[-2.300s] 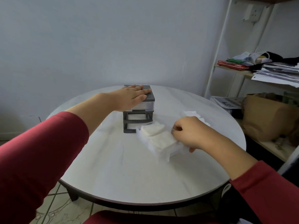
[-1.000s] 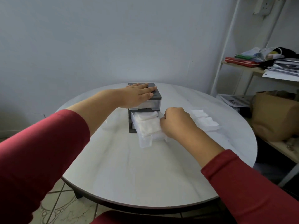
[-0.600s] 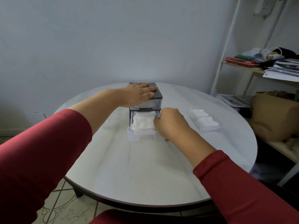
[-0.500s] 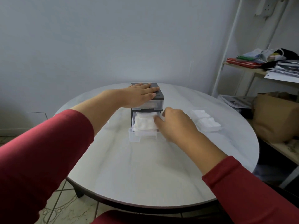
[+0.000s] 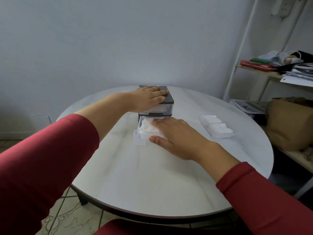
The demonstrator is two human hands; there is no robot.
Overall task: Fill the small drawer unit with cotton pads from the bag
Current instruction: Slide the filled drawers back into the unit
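On the round pale marbled surface (image 5: pixel 144 175), keep your flat open left hand (image 5: pixel 149 97) pinning the small grey drawer unit (image 5: pixel 166 106) while your open right hand (image 5: pixel 177 134) presses the white cotton pads (image 5: pixel 147 128) low and slides the clear plastic drawer (image 5: pixel 139 140) straight in.

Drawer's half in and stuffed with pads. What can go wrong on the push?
1. The cotton pads sit heaped above the rim of the open drawer, so they may catch under the drawer unit frame and jam or bunch.
2. The right hand lies flat over the pads with fingers near the slot, so a pinch is possible.
3. Only the left hand steadies the unit; it might slide.
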